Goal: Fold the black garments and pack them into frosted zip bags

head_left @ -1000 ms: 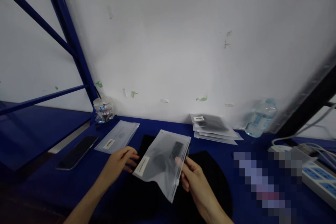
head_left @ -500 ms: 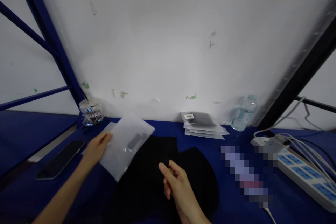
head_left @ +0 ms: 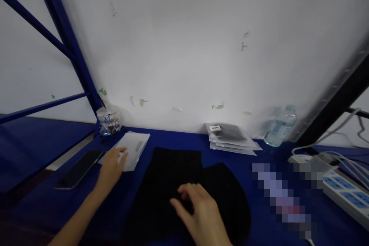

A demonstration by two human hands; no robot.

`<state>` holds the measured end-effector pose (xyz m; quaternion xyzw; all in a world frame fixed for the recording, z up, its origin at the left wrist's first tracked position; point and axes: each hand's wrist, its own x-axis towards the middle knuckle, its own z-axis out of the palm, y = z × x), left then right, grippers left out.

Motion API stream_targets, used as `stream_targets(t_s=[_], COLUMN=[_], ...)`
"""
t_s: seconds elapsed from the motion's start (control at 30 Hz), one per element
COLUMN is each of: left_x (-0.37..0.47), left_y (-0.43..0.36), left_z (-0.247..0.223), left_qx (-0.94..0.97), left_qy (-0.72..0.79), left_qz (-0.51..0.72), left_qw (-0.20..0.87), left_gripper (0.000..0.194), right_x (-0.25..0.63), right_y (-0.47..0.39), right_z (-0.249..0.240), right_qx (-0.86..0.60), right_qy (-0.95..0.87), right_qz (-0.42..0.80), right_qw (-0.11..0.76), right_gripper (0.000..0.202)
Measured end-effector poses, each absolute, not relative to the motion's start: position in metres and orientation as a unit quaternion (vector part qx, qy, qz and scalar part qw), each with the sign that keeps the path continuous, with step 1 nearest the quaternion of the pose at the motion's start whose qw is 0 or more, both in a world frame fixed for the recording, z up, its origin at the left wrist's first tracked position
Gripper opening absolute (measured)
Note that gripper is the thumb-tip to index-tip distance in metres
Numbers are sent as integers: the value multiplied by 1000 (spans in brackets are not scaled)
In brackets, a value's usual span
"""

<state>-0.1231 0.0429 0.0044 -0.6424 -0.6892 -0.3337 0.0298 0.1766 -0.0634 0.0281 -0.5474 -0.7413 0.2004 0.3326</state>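
Head view: flat pouch, milky white, faintly grey-marked.

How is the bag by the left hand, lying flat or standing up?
Flat: the bag lies on the blue table, with the left hand over its near edge. Whether its zip is shut, I cannot tell.

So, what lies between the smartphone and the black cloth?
In the head view, the left hand and forearm cross that stretch, with frosted zip bags by its fingers; a strip of blue tabletop shows beside the cloth.
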Motion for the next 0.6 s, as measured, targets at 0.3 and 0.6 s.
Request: stream_targets(t_s=[0.3, 0.6], left_x=[-34, -28], left_y=[-12, -9], left_z=[3, 13], left_qx=[-721, -736], left_qy=[-589, -579], left_qz=[-274, -236], left_qw=[-243, -258], left_gripper=[28, 10], right_x=[147, 252], right_y=[-46, -8], right_z=[16, 8], right_qx=[-556, -619], right_qy=[-749, -527], right_qz=[137, 339], right_qw=[333, 474], right_gripper=[33, 48])
